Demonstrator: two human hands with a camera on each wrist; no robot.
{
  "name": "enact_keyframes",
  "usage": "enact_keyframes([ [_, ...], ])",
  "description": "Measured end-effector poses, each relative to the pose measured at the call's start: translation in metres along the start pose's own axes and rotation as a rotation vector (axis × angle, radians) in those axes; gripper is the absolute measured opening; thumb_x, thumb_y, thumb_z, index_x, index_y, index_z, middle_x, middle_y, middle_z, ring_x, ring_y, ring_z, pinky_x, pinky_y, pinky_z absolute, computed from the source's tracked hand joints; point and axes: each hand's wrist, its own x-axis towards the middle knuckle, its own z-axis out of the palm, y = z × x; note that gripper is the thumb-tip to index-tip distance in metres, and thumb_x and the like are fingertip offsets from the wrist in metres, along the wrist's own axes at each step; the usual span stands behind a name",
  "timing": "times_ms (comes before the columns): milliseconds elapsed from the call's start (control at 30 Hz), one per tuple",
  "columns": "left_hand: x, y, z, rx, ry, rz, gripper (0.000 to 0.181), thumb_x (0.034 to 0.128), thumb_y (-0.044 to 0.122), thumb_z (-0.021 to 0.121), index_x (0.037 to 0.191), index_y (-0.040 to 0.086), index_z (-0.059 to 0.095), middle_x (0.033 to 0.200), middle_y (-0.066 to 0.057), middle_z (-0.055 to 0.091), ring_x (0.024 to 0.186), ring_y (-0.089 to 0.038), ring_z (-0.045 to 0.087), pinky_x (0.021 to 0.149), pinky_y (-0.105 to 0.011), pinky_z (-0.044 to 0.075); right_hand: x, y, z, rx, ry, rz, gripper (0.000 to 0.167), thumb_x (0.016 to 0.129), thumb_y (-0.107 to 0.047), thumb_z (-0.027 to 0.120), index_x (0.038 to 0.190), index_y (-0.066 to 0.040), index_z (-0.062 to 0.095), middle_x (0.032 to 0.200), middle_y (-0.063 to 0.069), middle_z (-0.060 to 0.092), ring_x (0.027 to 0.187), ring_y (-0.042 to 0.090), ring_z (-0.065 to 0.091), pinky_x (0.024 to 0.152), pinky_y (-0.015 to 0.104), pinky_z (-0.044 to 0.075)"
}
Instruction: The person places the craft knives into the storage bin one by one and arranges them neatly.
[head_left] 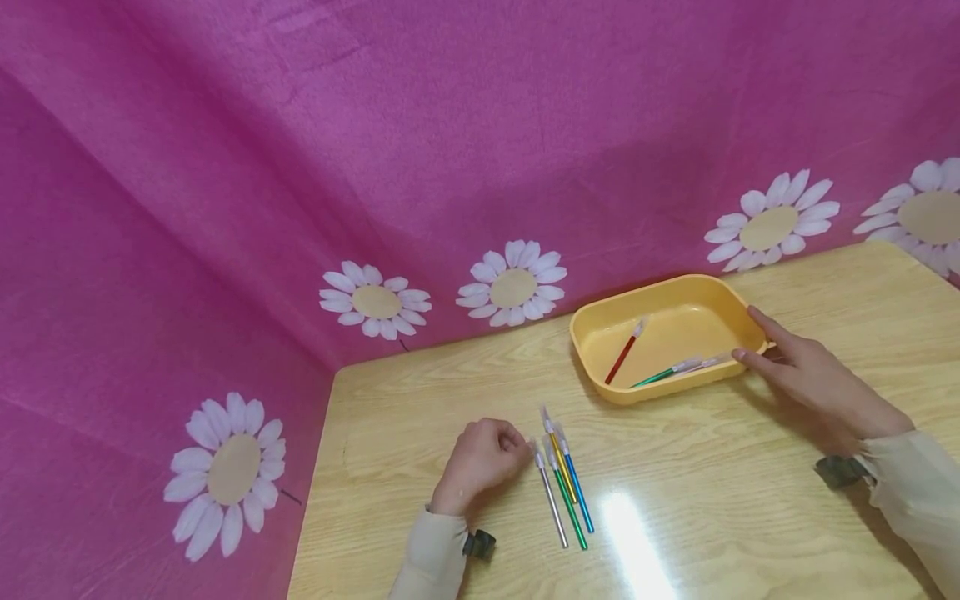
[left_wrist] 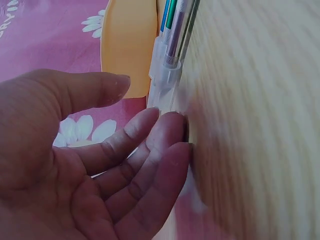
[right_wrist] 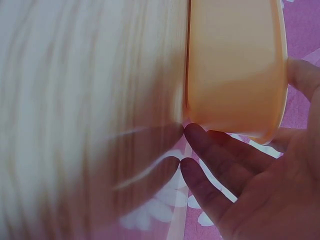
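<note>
My left hand [head_left: 483, 462] rests on the table beside a group of capped craft knives, fingers loosely bent and thumb apart. In the left wrist view its fingertips are close to the clear caps [left_wrist: 165, 72], with nothing between thumb and fingers. The group has a silver knife [head_left: 552, 504], a green knife [head_left: 569, 504], a gold knife [head_left: 563, 468] and a blue knife [head_left: 578, 492]. My right hand [head_left: 825, 387] grips the right end of a yellow tray [head_left: 675, 337], thumb at its rim. Inside lie a red knife [head_left: 621, 358], a green one [head_left: 654, 377] and another, partly hidden.
The wooden table [head_left: 720, 500] meets a pink cloth [head_left: 525, 167] with white flowers at the back and left. The tray stands near the back edge. A bright light reflection [head_left: 633, 542] lies on the tabletop right of the loose knives.
</note>
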Motion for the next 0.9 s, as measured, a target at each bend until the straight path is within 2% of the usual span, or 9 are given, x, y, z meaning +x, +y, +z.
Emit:
enact_keyframes([
  [67,-0.001,0.0,0.001,0.009,-0.007,-0.013,0.015,0.0893,0.027,0.077,0.081,0.016,0.073,0.074,0.002,0.063,0.072,-0.015,0.054,0.065,-0.028,0.043,0.0,0.0,0.0,0.018,-0.008,0.008,0.093,0.104,-0.062,0.048,0.166,-0.027,-0.012,0.153,0.032,0.038,0.118,0.044,0.05,0.092,0.056,0.05],
  [167,-0.002,0.001,0.002,0.024,-0.011,-0.017,0.015,0.0887,0.027,0.077,0.078,0.017,0.072,0.073,0.002,0.062,0.072,-0.015,0.054,0.065,-0.028,0.043,0.001,-0.001,0.0,0.049,-0.017,0.014,0.094,0.104,-0.062,0.049,0.165,-0.029,-0.014,0.162,0.035,0.028,0.125,0.049,0.045,0.1,0.069,0.046],
  [233,-0.003,0.002,0.002,0.036,-0.014,-0.014,0.016,0.088,0.027,0.077,0.077,0.017,0.071,0.072,0.002,0.061,0.071,-0.015,0.054,0.064,-0.028,0.042,0.001,-0.001,0.0,0.063,-0.016,0.016,0.094,0.103,-0.062,0.05,0.165,-0.03,-0.014,0.165,0.035,0.023,0.128,0.05,0.043,0.104,0.073,0.041],
  [467,-0.009,0.007,0.003,0.109,-0.019,0.002,0.025,0.0877,0.032,0.08,0.071,0.018,0.068,0.071,0.004,0.061,0.071,-0.015,0.054,0.064,-0.028,0.041,0.001,0.0,0.0,0.016,0.009,-0.034,0.092,0.105,-0.055,0.052,0.167,-0.024,-0.009,0.162,0.037,0.028,0.121,0.047,0.049,0.1,0.066,0.042],
  [567,-0.012,0.01,0.004,0.144,-0.016,0.012,0.027,0.0862,0.035,0.081,0.069,0.019,0.067,0.072,0.004,0.062,0.072,-0.015,0.054,0.065,-0.028,0.041,0.001,-0.001,-0.001,-0.01,0.019,-0.044,0.091,0.105,-0.054,0.053,0.167,-0.022,-0.007,0.159,0.036,0.034,0.117,0.044,0.05,0.092,0.048,0.049],
  [633,-0.014,0.012,0.005,0.168,-0.015,0.02,0.029,0.0845,0.036,0.083,0.067,0.019,0.066,0.072,0.004,0.061,0.072,-0.015,0.053,0.065,-0.028,0.041,0.001,-0.001,-0.001,-0.026,0.029,-0.052,0.091,0.105,-0.053,0.053,0.167,-0.02,-0.005,0.153,0.034,0.04,0.112,0.041,0.051,0.084,0.037,0.048],
  [700,-0.016,0.013,0.007,0.195,-0.01,0.032,0.031,0.0821,0.038,0.085,0.067,0.019,0.066,0.072,0.005,0.061,0.072,-0.014,0.053,0.065,-0.028,0.041,0.001,-0.002,-0.001,-0.02,0.021,-0.04,0.091,0.105,-0.054,0.053,0.167,-0.021,-0.006,0.151,0.033,0.042,0.112,0.04,0.051,0.084,0.036,0.047],
  [867,-0.019,0.016,0.013,0.279,0.013,0.071,0.034,0.0795,0.039,0.087,0.065,0.019,0.063,0.07,0.006,0.059,0.068,-0.013,0.051,0.062,-0.027,0.039,0.0,-0.002,-0.001,0.013,-0.007,-0.004,0.092,0.105,-0.057,0.05,0.166,-0.024,-0.011,0.152,0.035,0.039,0.118,0.044,0.05,0.094,0.056,0.046],
  [900,-0.019,0.016,0.014,0.3,0.017,0.074,0.034,0.0795,0.039,0.087,0.065,0.019,0.062,0.07,0.006,0.058,0.068,-0.013,0.051,0.063,-0.027,0.038,0.0,-0.002,-0.001,0.006,-0.005,-0.003,0.092,0.105,-0.057,0.05,0.166,-0.023,-0.011,0.151,0.035,0.04,0.117,0.044,0.051,0.094,0.057,0.046],
])
